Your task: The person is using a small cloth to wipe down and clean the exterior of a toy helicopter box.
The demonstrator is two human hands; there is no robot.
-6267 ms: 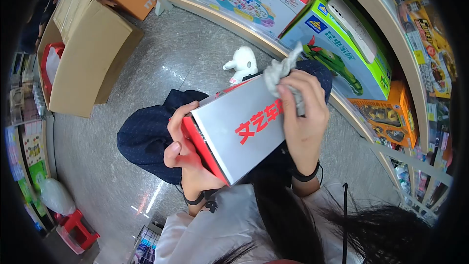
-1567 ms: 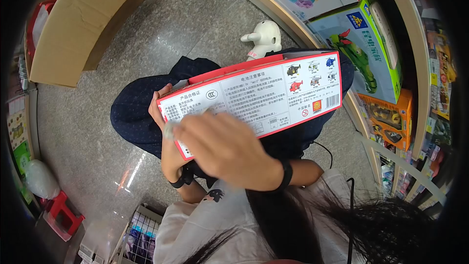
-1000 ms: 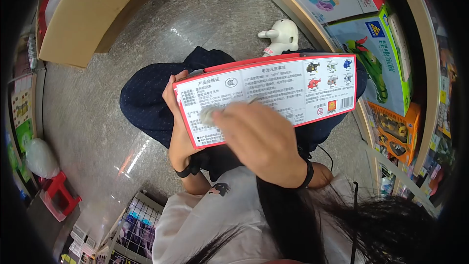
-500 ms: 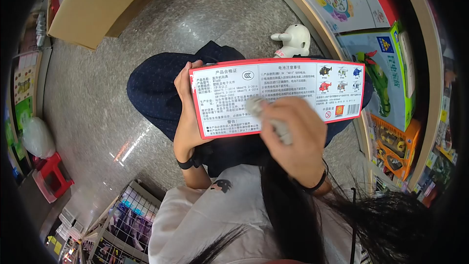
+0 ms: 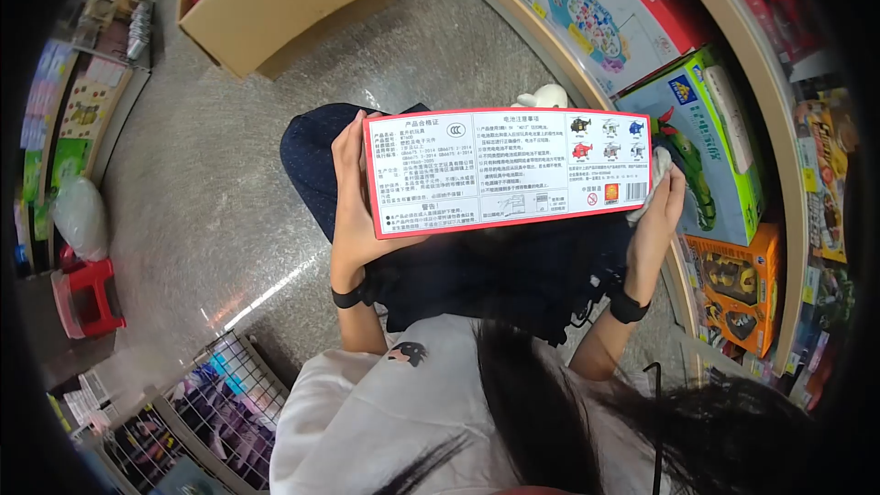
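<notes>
A red-edged toy box (image 5: 513,170) lies across my lap with its printed white side facing up. Small helicopter pictures and Chinese text cover that side. My left hand (image 5: 352,188) grips the box's left end, thumb underneath and fingers at the upper corner. At the opposite end, my right hand (image 5: 662,200) has its fingers closed over a crumpled whitish cloth (image 5: 653,181), which rests against the box's right edge. Part of the cloth is hidden behind that edge and by my fingers.
Shelves on the right hold a green-edged toy box (image 5: 706,147) and an orange toy box (image 5: 741,289). A white toy figure (image 5: 543,96) is on the floor beyond my box. A large cardboard carton (image 5: 293,0) stands ahead, and a red stool (image 5: 92,298) is at left.
My right hand has moved from the middle of the printed side to the box's right end, taking the cloth with it. My left hand keeps its hold on the left end.
</notes>
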